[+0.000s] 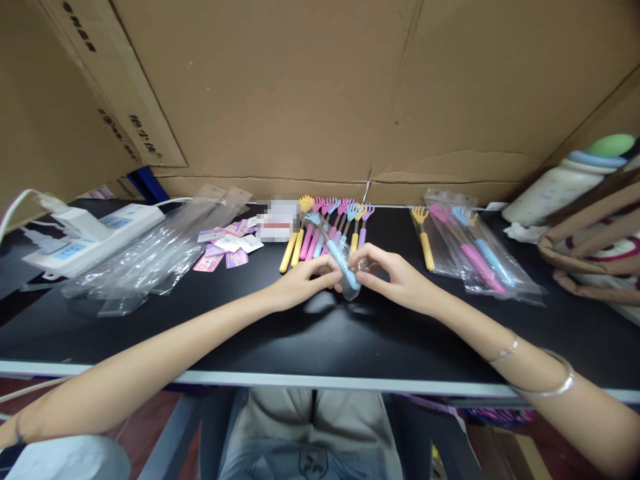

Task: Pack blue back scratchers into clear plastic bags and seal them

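Both of my hands meet over the middle of the black table (325, 333). My left hand (300, 283) and my right hand (395, 277) together hold a blue back scratcher (335, 250) that sits partly inside a clear plastic bag (350, 283). The scratcher's claw end points away from me, and its blue handle lies between my fingertips. Just behind my hands lies a row of several loose scratchers (330, 230) in yellow, pink, blue and purple.
A pile of empty clear bags (150, 257) lies at the left, beside small pink cards (225, 247) and a white power strip (85, 237). Bagged scratchers (470, 250) lie at the right. A woven bag (595, 247) and a bottle (565, 187) stand far right. Cardboard walls rise behind.
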`<action>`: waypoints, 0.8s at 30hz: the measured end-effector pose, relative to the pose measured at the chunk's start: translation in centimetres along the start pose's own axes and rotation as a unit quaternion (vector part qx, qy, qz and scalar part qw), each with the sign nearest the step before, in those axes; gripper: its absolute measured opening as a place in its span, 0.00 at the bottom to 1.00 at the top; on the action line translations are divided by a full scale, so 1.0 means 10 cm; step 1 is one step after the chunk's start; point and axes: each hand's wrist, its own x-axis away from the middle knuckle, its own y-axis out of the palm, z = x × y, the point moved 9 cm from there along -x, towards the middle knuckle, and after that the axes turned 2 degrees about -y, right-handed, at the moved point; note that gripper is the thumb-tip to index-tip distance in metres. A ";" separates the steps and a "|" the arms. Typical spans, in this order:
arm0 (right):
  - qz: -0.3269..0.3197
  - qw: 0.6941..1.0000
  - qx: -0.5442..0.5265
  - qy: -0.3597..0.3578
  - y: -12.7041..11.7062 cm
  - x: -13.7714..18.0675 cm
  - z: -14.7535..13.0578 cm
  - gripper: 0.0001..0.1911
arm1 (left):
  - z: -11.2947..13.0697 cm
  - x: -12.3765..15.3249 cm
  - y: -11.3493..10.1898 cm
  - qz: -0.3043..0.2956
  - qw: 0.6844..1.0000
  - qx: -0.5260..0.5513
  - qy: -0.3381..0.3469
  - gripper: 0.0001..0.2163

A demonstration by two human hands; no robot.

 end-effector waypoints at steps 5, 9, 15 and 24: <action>-0.016 1.000 0.010 -0.004 0.04 0.02 -0.01 0.17 | 0.00 -0.01 -0.02 0.013 1.000 0.004 -0.003 0.18; -0.028 0.999 0.024 -0.015 0.07 0.03 -0.01 0.22 | 0.00 0.00 -0.02 0.008 1.000 -0.002 -0.009 0.16; -0.024 0.999 0.033 -0.023 0.05 0.01 -0.05 0.14 | 0.01 -0.02 -0.01 0.003 1.000 0.005 -0.013 0.15; 0.013 0.998 0.058 -0.022 -0.02 0.01 -0.03 0.13 | -0.05 0.00 -0.02 0.010 0.999 0.035 -0.039 0.14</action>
